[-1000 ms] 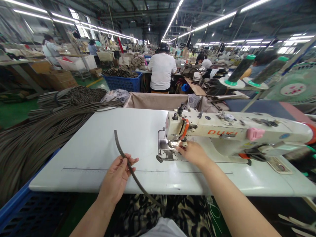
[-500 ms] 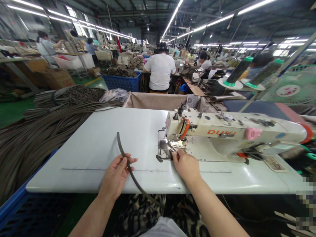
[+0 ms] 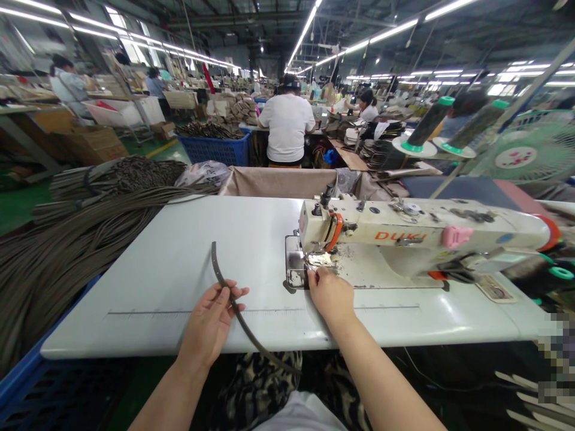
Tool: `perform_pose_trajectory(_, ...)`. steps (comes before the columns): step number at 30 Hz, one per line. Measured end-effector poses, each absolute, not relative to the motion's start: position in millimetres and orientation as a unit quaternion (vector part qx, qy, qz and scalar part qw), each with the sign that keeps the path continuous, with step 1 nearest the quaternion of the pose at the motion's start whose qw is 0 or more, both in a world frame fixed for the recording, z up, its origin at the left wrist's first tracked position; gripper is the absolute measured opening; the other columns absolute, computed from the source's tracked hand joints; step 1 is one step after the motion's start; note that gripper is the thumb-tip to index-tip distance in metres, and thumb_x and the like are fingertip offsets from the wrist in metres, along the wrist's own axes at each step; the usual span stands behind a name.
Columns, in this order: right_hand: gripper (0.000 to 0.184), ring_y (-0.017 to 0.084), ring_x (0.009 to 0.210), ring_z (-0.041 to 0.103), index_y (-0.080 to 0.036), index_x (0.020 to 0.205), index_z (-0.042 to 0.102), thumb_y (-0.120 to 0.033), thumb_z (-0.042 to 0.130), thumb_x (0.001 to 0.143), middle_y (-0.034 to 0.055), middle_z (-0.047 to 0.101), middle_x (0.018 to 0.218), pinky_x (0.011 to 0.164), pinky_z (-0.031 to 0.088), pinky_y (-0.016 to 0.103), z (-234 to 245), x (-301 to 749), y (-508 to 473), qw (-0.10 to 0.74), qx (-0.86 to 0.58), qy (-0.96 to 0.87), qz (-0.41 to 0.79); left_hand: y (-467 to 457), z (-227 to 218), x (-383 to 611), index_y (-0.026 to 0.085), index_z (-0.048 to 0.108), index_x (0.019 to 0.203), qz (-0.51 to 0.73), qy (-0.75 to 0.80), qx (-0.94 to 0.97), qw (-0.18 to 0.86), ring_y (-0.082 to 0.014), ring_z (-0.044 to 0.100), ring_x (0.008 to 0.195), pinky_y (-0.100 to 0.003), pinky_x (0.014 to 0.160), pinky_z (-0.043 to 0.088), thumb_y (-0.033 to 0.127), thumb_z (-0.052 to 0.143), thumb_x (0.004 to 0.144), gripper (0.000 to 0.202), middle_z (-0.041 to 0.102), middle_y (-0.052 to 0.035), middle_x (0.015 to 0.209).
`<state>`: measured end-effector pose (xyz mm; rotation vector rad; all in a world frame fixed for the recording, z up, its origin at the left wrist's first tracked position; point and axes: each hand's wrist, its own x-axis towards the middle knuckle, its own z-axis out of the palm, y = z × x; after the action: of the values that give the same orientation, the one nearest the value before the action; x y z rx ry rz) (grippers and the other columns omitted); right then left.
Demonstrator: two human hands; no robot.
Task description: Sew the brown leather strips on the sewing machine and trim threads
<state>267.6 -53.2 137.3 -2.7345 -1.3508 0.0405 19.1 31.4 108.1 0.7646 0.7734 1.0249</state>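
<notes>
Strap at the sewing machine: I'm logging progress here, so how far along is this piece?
Done: nothing visibly stitched. In hand: the left hand pinches the strap above the table, clear of the sewing machine; the right hand touches its needle plate. Left: the strap is not yet in the machine; a big strap pile lies alongside.

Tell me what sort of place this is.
Most likely a sewing factory floor: a white industrial sewing machine, a big heap of dark grey-brown straps, one thin dark strap in the left hand, and a person in a white shirt seated at another bench.
</notes>
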Motion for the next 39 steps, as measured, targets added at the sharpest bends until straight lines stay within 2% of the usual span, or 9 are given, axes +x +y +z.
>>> perform_pose_trajectory(7,0.042,0.026,0.084,0.075,-0.019,0.099,0.071,-0.043,0.037,0.106,0.0126,0.077,0.085,0.066,0.045,0.031,136,271,-52,0.044,-0.897,-0.44,0.016,33,106,18,0.018,0.073,0.104,0.46,0.355,0.345,0.737,-0.0241,0.071,0.102,-0.021,0.068,0.059,0.041,0.089,0.078,0.039,0.069,-0.0047,0.09)
perform_pose_trajectory(17,0.04,0.024,0.076,0.072,-0.022,0.094,0.07,-0.045,0.04,0.106,0.0094,0.076,0.079,0.062,0.035,0.03,135,271,-73,0.053,-0.886,-0.461,-0.011,33,105,18,0.017,0.073,0.104,0.46,0.354,0.341,0.739,-0.0233,0.071,0.101,-0.021,0.068,0.059,0.04,0.089,0.079,0.038,0.069,-0.0053,0.091)
perform_pose_trajectory(22,0.039,0.022,0.078,0.072,-0.022,0.098,0.068,-0.047,0.041,0.107,0.0079,0.077,0.082,0.061,0.032,0.03,144,299,-84,0.06,-0.911,-0.407,-0.019,33,108,19,0.017,0.073,0.103,0.459,0.353,0.339,0.742,-0.0238,0.071,0.1,-0.021,0.068,0.059,0.04,0.09,0.078,0.038,0.068,-0.0056,0.09)
perform_pose_trajectory(29,0.04,0.025,0.084,0.074,-0.019,0.103,0.067,-0.048,0.039,0.108,0.0116,0.077,0.089,0.064,0.035,0.032,156,329,-88,0.017,-0.921,-0.388,-0.013,33,107,18,0.017,0.072,0.104,0.455,0.352,0.342,0.743,-0.0236,0.071,0.102,-0.02,0.067,0.058,0.041,0.09,0.077,0.04,0.069,-0.0048,0.091)
perform_pose_trajectory(33,0.04,0.025,0.085,0.074,-0.019,0.105,0.066,-0.047,0.037,0.108,0.0113,0.077,0.089,0.066,0.037,0.031,154,326,-90,0.026,-0.919,-0.392,-0.017,34,105,17,0.018,0.072,0.105,0.453,0.347,0.347,0.745,-0.0246,0.071,0.103,-0.019,0.066,0.058,0.041,0.09,0.077,0.041,0.069,-0.0045,0.092)
perform_pose_trajectory(37,0.034,0.026,0.084,0.073,-0.02,0.103,0.065,-0.045,0.042,0.106,0.0109,0.077,0.088,0.065,0.037,0.031,151,324,-92,0.024,-0.913,-0.407,0.024,34,106,17,0.018,0.071,0.107,0.444,0.348,0.352,0.747,-0.0264,0.071,0.104,-0.02,0.065,0.057,0.042,0.089,0.078,0.042,0.068,-0.005,0.095)
perform_pose_trajectory(39,0.033,0.026,0.083,0.072,-0.021,0.103,0.063,-0.045,0.041,0.106,0.0106,0.076,0.088,0.065,0.037,0.031,152,324,-97,0.052,-0.914,-0.402,0.028,33,107,18,0.018,0.071,0.108,0.439,0.353,0.354,0.746,-0.0273,0.071,0.104,-0.02,0.063,0.056,0.043,0.089,0.078,0.044,0.069,-0.0059,0.097)
